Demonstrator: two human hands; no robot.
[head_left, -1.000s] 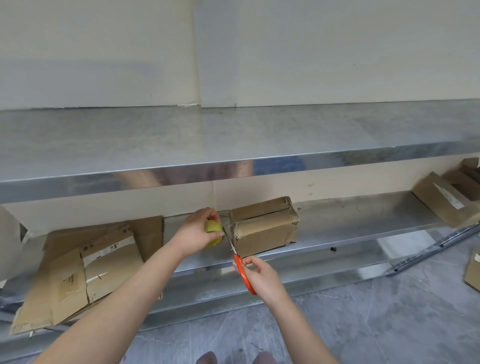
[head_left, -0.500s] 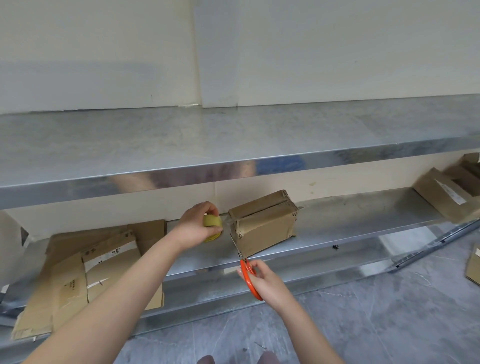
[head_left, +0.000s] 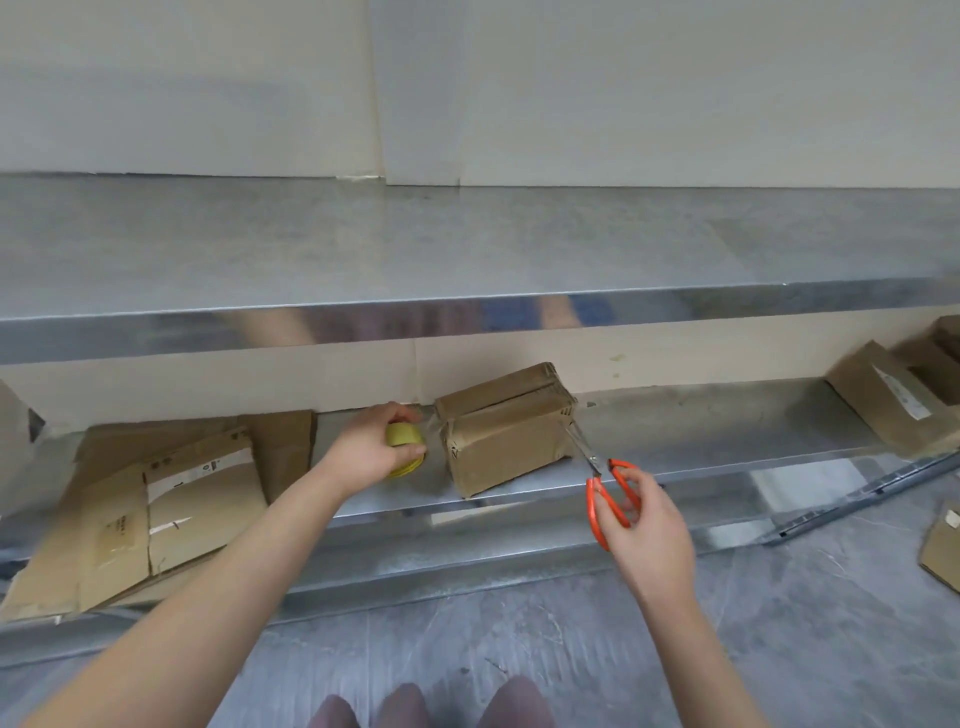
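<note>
Sealing a parcel on the lower shelf: the small cardboard box (head_left: 506, 431) sits on the steel at the centre of my view, its flaps down and clear tape shining across its left end. At nine o'clock of the box my left hand (head_left: 366, 452) clasps the yellow-green tape roll (head_left: 402, 436), just beside the box's left face; a strip seems to run between them. At four o'clock my right hand (head_left: 649, 535) has its fingers through the orange handles of the scissors (head_left: 596, 467), blade tips up against the box's right end. I judge the taping nearly done. The next move calls for bringing the blades to the strip while the roll keeps it taut.

A pale wall (head_left: 623, 88) fills twelve o'clock above the upper shelf (head_left: 467, 244), and grey stone floor (head_left: 779, 623) lies below. The lower shelf (head_left: 701, 431) carries flattened cartons (head_left: 171, 499) at eight o'clock and open boxes (head_left: 883, 405) at three.
</note>
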